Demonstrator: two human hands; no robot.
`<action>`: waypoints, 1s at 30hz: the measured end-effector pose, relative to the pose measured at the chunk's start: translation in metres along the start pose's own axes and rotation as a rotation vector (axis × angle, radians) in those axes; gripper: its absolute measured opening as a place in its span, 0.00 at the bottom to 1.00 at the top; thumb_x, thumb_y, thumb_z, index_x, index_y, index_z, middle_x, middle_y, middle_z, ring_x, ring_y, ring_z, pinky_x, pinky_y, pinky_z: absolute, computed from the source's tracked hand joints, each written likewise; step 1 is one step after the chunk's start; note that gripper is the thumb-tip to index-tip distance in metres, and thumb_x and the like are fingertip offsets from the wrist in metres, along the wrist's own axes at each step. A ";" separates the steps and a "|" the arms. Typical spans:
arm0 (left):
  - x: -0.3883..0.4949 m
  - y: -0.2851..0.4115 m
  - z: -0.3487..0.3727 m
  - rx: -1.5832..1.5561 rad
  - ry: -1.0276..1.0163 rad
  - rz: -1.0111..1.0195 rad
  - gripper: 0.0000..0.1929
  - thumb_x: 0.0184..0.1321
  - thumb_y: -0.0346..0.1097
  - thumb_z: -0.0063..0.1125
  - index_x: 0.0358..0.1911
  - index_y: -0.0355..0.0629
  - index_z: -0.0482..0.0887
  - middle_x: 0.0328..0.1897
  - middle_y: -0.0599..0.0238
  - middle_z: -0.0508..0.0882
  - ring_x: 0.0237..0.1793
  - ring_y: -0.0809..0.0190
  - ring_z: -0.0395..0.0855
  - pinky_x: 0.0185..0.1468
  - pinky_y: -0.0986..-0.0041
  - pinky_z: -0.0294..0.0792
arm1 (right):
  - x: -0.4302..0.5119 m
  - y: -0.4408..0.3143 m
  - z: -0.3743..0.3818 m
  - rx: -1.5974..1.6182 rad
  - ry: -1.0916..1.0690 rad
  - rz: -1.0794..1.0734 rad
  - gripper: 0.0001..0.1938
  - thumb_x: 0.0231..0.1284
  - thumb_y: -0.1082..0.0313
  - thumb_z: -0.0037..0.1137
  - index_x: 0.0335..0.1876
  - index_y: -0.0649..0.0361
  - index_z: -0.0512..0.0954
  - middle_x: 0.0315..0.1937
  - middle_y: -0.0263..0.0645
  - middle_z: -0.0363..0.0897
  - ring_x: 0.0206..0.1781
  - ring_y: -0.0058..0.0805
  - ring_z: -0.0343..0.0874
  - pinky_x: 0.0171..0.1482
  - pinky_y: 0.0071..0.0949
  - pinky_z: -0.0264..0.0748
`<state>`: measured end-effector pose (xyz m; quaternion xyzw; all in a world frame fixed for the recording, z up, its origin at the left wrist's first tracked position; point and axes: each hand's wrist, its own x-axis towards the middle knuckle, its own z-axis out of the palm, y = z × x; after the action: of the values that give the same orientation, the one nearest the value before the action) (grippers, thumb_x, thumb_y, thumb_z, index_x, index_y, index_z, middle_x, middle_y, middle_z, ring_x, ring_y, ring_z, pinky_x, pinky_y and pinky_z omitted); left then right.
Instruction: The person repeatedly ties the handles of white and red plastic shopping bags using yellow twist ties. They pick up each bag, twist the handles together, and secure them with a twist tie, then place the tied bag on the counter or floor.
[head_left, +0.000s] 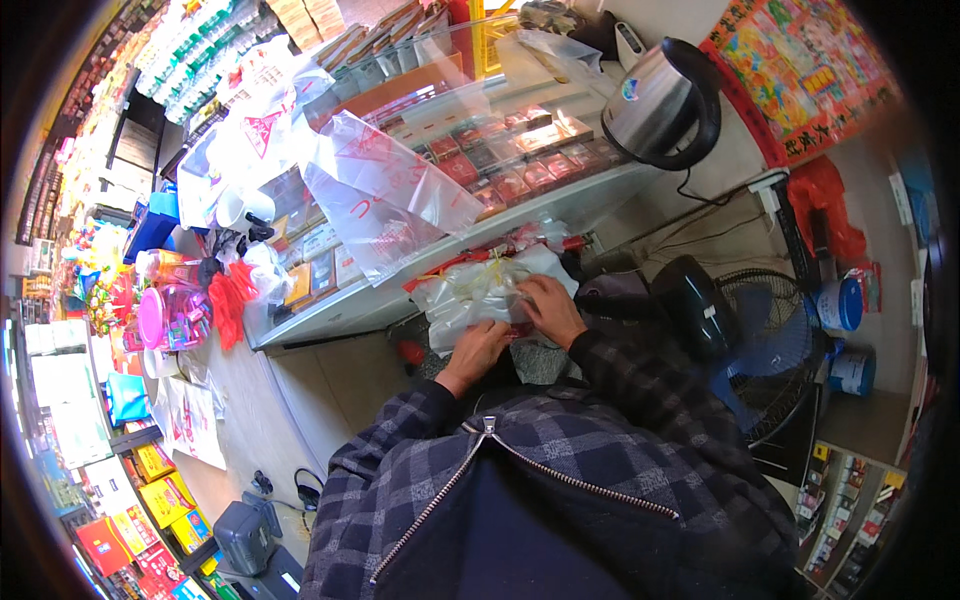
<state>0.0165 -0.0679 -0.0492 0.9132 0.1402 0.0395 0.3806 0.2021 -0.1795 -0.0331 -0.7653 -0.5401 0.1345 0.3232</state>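
Observation:
A bundle of translucent white plastic bags (457, 296) lies before me, low against the glass display counter. Pale yellowish ties or strips cross its top, and red plastic shows along its far edge. With bent fingers, my left hand (477, 352) grips the near edge of the plastic. My right hand (553, 309) is on the right part of the bundle, its thumb and fingertips closed on the film. The two hands are close together but apart. What lies under the bundle is mostly hidden.
Red-printed plastic bags (390, 195) drape over the glass display counter (600, 191), which holds several cigarette packs. An electric kettle (649, 105) stands at its right end. A wire-caged fan (772, 352) is close to my right arm. Plastic candy jars (169, 315) stand at left.

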 end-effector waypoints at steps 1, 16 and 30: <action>-0.002 -0.001 0.007 -0.104 -0.137 -0.026 0.18 0.55 0.36 0.63 0.51 0.48 0.77 0.41 0.55 0.82 0.47 0.46 0.81 0.47 0.55 0.71 | -0.011 -0.002 -0.001 0.099 -0.007 0.057 0.15 0.58 0.67 0.59 0.51 0.57 0.76 0.51 0.45 0.75 0.55 0.49 0.73 0.57 0.43 0.71; 0.046 -0.016 0.055 -0.332 -0.495 -0.150 0.26 0.59 0.32 0.62 0.63 0.51 0.76 0.42 0.56 0.86 0.40 0.57 0.83 0.47 0.68 0.74 | -0.144 -0.012 0.028 0.312 -0.350 0.387 0.10 0.64 0.66 0.51 0.44 0.60 0.79 0.38 0.47 0.83 0.41 0.47 0.82 0.44 0.40 0.77; 0.051 -0.002 0.072 0.083 -0.701 0.303 0.28 0.59 0.38 0.62 0.64 0.44 0.72 0.61 0.47 0.78 0.60 0.46 0.77 0.63 0.61 0.68 | -0.287 -0.010 0.058 0.283 -0.227 0.942 0.14 0.67 0.56 0.48 0.48 0.53 0.80 0.39 0.45 0.83 0.43 0.46 0.81 0.46 0.44 0.75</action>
<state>0.0774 -0.1010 -0.1035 0.8964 -0.1337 -0.2251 0.3578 0.0536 -0.4199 -0.1116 -0.8551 -0.1445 0.4202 0.2672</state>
